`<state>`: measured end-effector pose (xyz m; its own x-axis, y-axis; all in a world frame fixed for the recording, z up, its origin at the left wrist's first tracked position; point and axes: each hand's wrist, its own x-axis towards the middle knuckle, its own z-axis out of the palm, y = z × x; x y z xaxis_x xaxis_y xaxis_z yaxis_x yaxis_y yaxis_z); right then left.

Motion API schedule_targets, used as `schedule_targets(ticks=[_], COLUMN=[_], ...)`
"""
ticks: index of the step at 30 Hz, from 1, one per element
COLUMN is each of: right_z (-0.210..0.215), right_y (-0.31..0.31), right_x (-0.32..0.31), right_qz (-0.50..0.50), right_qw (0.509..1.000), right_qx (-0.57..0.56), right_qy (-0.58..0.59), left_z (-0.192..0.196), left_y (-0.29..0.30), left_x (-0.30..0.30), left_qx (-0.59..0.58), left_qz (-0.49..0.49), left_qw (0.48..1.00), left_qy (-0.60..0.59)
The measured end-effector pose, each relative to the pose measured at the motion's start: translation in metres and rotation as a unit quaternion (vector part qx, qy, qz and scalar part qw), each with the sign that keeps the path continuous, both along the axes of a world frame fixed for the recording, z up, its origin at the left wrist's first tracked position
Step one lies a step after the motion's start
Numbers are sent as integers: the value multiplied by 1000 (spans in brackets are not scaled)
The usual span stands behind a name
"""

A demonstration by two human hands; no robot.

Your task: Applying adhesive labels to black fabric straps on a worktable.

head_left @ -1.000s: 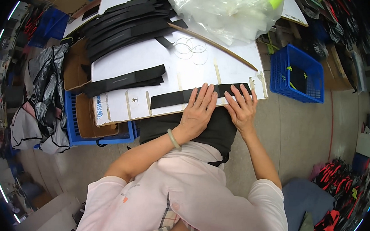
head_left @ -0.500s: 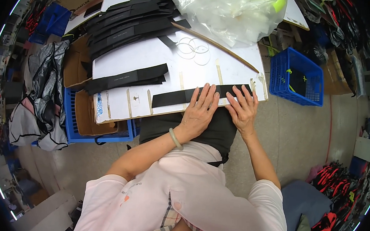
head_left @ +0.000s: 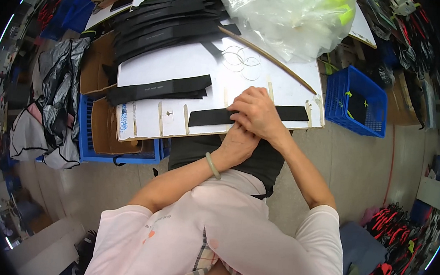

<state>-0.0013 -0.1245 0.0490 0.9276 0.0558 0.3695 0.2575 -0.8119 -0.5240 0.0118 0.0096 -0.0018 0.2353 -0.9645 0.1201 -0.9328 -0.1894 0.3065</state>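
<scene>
On the front edge of the white table a long black fabric strip (head_left: 292, 113) lies flat, nearly parallel to the edge. My right hand (head_left: 258, 112) is over the middle of it, fingers curled and closed; whatever they hold, if anything, is hidden. Below and partly under it is my left hand (head_left: 237, 146), its fingers covered by the right hand. Further left rests a short pile of black strips (head_left: 164, 88), with a larger stack of them (head_left: 172, 27) behind. Several thin pale rings (head_left: 241, 61) lie beyond my hands, beside a wooden stick (head_left: 267, 57).
A clear plastic bag (head_left: 286, 18) covers the table's far side. To the right a blue crate (head_left: 358, 125) stands on the floor. At the left are a cardboard box (head_left: 109, 136) in another blue crate (head_left: 84, 137) and silver-grey fabric (head_left: 55, 98). Tape strips (head_left: 160, 118) mark the white tabletop (head_left: 143, 121).
My right hand has moved left from the strip's right end onto my left hand, and its spread fingers have curled. The left hand has drawn slightly back toward me. The whole view has shifted a little.
</scene>
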Motion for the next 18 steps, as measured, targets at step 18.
schedule_targets(ticks=[18], right_z=[-27], right_y=[41], right_x=[47], right_qz=[-3], right_qw=[988], right_qx=[54], right_qy=[142], left_z=[-4], left_y=[-2], left_x=[-2], left_qx=[-88], left_qz=[29], left_qw=[996], left_qy=[-14])
